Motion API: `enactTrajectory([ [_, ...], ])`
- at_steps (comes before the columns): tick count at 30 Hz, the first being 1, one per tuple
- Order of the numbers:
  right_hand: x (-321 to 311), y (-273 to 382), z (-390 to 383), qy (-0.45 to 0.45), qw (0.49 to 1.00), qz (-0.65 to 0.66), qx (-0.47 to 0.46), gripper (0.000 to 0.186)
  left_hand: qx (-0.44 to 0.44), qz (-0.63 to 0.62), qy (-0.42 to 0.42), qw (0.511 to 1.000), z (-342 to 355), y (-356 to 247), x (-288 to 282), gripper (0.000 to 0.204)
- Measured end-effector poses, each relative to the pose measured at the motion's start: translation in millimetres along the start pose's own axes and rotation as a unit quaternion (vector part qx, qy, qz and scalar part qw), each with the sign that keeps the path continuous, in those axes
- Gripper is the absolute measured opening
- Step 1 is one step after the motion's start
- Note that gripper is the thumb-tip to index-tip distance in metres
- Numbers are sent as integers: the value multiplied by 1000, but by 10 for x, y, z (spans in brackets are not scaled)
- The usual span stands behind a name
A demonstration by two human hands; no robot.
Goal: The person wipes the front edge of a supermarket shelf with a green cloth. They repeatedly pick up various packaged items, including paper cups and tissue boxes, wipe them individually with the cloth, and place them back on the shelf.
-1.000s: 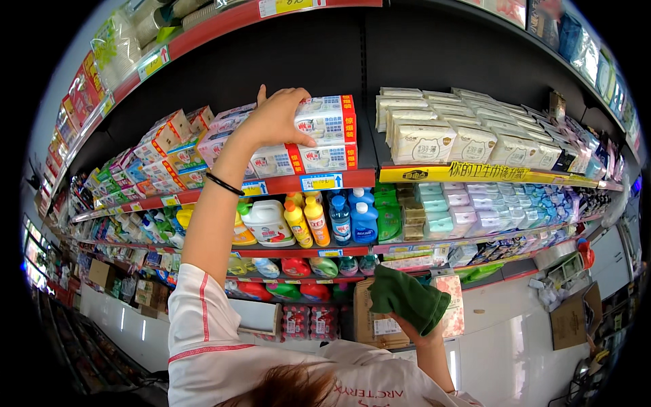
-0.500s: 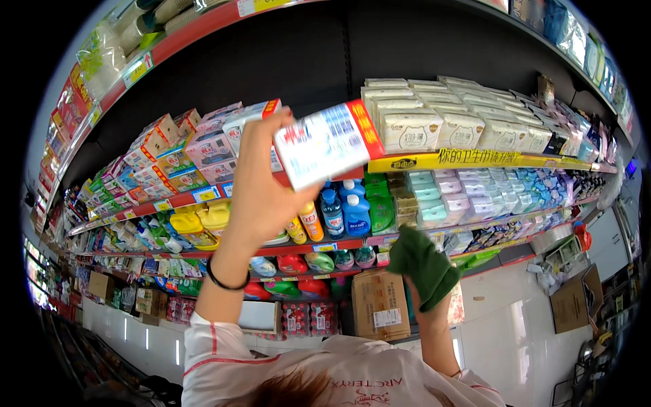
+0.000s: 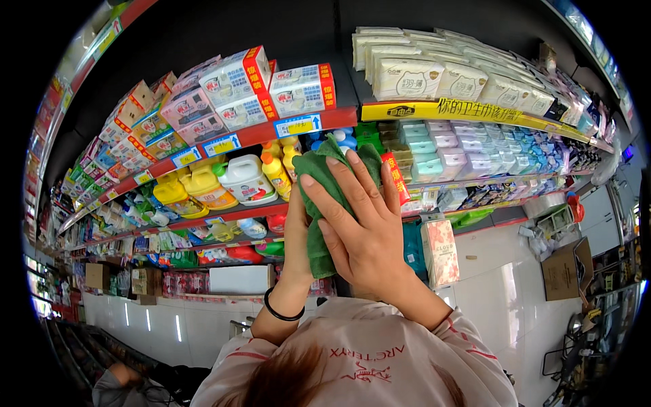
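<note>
A green cloth (image 3: 319, 183) lies over a box in front of my chest. Only the box's red end with pale lettering (image 3: 395, 178) shows, sticking out past the fingers. My right hand (image 3: 363, 224) presses the cloth down on the box, fingers long and slightly spread. My left hand (image 3: 297, 237), with a black band at its wrist, grips the box from the left; the cloth hides most of its fingers. On the shelf just beyond, white boxes with red ends (image 3: 298, 95) are stacked, matching the one in hand.
Beyond my hands runs a shelf edge (image 3: 258, 139) with price tags. Yellow and white jugs (image 3: 249, 182) stand one level down. Pale tissue packs (image 3: 407, 78) fill the right side. A floral box (image 3: 439, 252) is beside my right forearm; an open carton (image 3: 566, 271) rests on the floor.
My left hand has brought the white box from the shelf's height down toward my chest. My right hand has come up and left with the green cloth and now presses it on the box.
</note>
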State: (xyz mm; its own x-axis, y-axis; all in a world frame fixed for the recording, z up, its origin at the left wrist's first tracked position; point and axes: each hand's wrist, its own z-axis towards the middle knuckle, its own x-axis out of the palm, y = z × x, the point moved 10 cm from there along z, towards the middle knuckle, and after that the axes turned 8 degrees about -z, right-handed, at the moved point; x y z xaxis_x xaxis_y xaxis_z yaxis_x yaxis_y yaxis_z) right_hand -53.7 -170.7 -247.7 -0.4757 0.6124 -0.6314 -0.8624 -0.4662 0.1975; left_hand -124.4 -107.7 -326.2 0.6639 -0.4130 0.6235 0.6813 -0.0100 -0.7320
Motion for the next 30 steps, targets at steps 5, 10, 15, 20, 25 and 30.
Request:
enactTrajectory([
  [5, 65, -185, -12, 22, 997, 31, 67, 40, 53, 135, -58, 988, -155, 7, -229, 60],
  [10, 103, -538, -105, 5, 993, 55, 102, 27, 101, 248, 5, 963, -193, -19, -70, 77],
  [15, 461, -1143, -396, 87, 879, 359, 302, 24, 25, 136, -17, 990, -256, 223, -237, 78],
  [20, 864, -1704, -1094, -52, 658, 602, 450, 32, -70, -116, -88, 987, -279, 519, -513, 72],
  [25, 406, -1422, -1145, -224, 759, 477, 381, 40, -77, -161, -140, 974, -285, 529, -632, 64],
  [30, 245, -675, -655, -109, 984, 44, 133, 49, -114, -199, -151, 962, -314, 729, -553, 60],
])
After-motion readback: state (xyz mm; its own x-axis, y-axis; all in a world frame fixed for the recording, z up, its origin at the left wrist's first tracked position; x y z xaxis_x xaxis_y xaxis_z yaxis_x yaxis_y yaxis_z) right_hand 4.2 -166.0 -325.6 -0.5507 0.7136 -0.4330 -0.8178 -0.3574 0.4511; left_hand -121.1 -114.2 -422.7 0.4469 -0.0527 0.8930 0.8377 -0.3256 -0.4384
